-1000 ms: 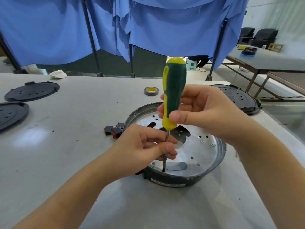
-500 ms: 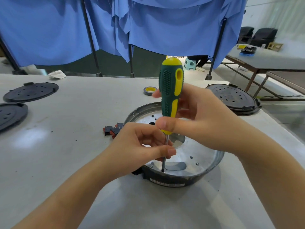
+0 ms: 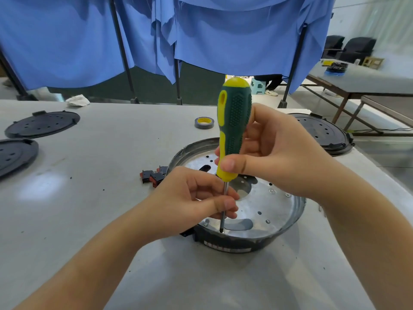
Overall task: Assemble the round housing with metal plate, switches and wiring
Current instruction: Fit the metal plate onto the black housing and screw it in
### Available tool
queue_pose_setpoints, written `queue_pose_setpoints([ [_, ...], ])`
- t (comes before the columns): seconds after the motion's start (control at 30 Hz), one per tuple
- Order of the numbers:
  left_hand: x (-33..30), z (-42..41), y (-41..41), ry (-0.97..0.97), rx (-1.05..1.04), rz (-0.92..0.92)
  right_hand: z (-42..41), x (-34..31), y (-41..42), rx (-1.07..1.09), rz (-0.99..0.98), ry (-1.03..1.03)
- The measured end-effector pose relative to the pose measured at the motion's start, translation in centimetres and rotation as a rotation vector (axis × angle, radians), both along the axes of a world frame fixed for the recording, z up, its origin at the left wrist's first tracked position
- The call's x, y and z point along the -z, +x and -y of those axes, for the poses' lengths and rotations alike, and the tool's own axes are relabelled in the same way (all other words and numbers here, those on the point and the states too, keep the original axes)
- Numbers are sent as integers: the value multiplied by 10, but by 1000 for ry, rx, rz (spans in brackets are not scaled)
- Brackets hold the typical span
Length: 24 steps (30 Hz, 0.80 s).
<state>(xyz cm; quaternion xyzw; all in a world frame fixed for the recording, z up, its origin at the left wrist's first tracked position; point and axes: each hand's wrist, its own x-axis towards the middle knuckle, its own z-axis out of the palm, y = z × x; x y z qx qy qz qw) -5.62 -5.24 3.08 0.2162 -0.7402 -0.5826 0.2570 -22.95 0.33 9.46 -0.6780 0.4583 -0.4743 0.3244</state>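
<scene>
Housing [image 3: 232, 243] sits on the table [image 3: 89, 220], its metal plate [image 3: 263, 209] seated inside. Left hand [image 3: 192, 204] pinches the screwdriver [image 3: 232, 130] shaft just above the tip at the plate's near edge; right hand [image 3: 272, 157] wraps the handle. Any screw there is probably hidden. A tilted shaft could slip off and gouge the plate. Beyond lie 3 switches [image 3: 154, 176], then tape [image 3: 204, 123].
</scene>
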Motion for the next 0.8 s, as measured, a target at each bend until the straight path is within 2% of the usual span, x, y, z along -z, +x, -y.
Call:
queue_pose_setpoints([
  [0.23, 1, -3, -2, 7, -7, -2, -5, 6, 15, 394, -226, -75],
  [0.3, 1, -3, -3, -9, 4, 8, -6, 6, 15, 421, -268, -73],
  [0.37, 0, -3, -2, -9, 12, 8, -4, 3, 9, 296, -190, 19],
  [0.47, 0, -2, -2, -22, 22, 22, -2, 0, -6, -110, 47, 269],
  [0.53, 0, -2, -2, -42, 31, 37, -1, 1, -12, -279, 175, 337],
  [0.6, 1, -2, -1, -48, 36, 44, 0, 2, -15, -321, 195, 329],
  [0.8, -3, 4, 3, -71, 40, 135, -2, -2, -8, -214, 17, 149],
])
